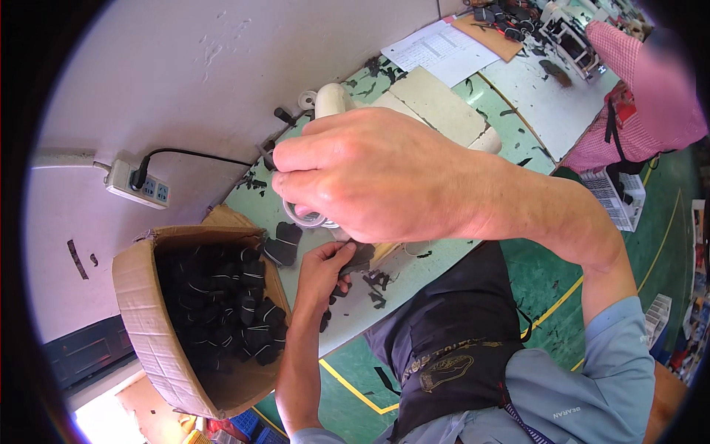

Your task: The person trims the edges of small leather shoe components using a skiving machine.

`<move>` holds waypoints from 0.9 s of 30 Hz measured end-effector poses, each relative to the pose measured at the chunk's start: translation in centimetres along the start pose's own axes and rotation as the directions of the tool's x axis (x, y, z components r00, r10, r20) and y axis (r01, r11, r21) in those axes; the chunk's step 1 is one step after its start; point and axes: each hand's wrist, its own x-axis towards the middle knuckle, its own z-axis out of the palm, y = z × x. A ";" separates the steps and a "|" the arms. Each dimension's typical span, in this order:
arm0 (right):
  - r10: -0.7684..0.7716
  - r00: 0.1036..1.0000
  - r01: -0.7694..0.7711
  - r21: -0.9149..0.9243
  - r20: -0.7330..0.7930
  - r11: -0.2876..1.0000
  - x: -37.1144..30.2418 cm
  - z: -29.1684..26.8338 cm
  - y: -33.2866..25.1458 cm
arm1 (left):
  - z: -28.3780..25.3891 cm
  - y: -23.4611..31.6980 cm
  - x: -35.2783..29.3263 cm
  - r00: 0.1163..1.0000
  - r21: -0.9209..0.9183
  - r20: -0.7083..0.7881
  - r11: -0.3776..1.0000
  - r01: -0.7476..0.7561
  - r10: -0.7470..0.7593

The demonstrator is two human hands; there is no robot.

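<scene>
Left hand (pixel 319 271): fingers pinch dark piece (pixel 361 257) | right hand (pixel 370 170), 1 o'clock: curled, cannot tell grip | carton (pixel 145 318), 8 o'clock

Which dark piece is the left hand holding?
The flat dark piece under the thumb of the left hand. The dark piece beside the box lies loose; the heaped pieces sit inside the cardboard box.

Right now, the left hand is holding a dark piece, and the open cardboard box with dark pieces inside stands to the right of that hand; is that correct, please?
Not quite: the head view shows the cardboard box to the left of the left hand. That hand does hold a dark piece, and the box is open with dark pieces inside.
</scene>
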 end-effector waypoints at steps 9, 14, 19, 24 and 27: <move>0.024 0.999 -0.027 0.116 0.028 0.993 0.2 -0.1 0.8 | 0.1 0.0 -0.3 1.000 -0.031 -0.010 0.999 0.024 -0.025; 0.164 0.984 -0.165 0.005 0.066 0.986 -0.4 -1.2 0.1 | -0.1 0.0 -0.2 1.000 -0.003 0.002 1.000 0.028 -0.028; 0.178 0.981 -0.182 0.056 0.075 0.982 0.0 -0.9 0.0 | -0.1 0.1 -0.1 1.000 0.017 0.008 1.000 0.026 -0.026; 0.030 0.999 -0.032 0.098 0.023 0.995 -0.1 -0.4 0.6 | 0.0 0.3 -0.2 1.000 0.031 0.005 0.999 0.015 -0.016; -0.065 0.997 0.070 0.158 -0.039 0.985 0.1 0.0 1.6 | -0.1 0.4 -0.2 0.999 0.007 0.024 1.000 0.024 -0.024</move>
